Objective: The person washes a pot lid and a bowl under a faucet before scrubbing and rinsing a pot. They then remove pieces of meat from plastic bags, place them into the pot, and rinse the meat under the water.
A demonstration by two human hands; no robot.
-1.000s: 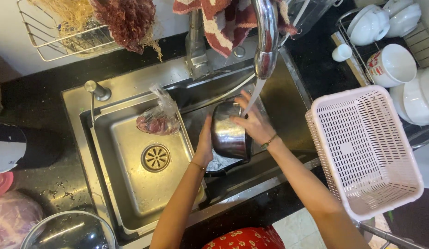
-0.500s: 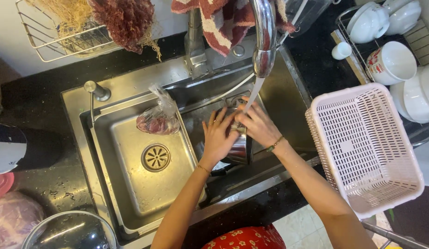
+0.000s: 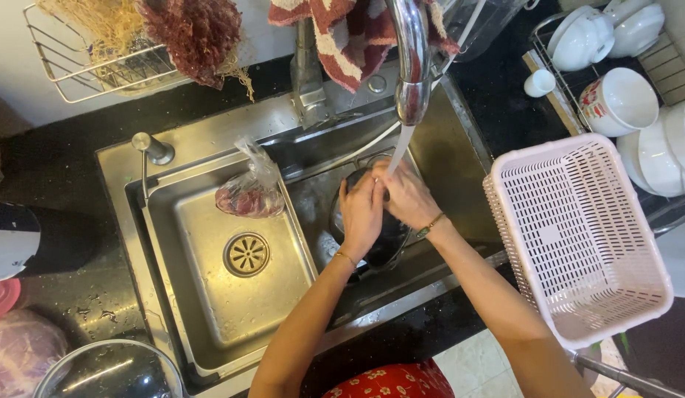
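My left hand [image 3: 361, 212] and my right hand [image 3: 406, 197] are pressed together under the stream of water from the steel tap [image 3: 410, 59]. They sit over a dark metal pot [image 3: 383, 239] that rests in the right basin of the steel sink [image 3: 210, 324]. Both hands touch each other and cover the pot's upper rim. I cannot tell whether either hand grips the pot. Each wrist wears a thin bracelet.
A clear bag of red meat [image 3: 248, 195] lies in the left basin above the drain [image 3: 247, 254]. A pink plastic basket [image 3: 578, 236] stands on the right counter, white bowls [image 3: 622, 99] behind it. A wire rack [image 3: 99, 59] and a striped towel [image 3: 342, 29] hang at the back. A glass lid [image 3: 106, 372] lies at bottom left.
A second ago my hands held the pot up, tilted under the tap. The pot has gone down into the basin and my hands have come together over it in the water.
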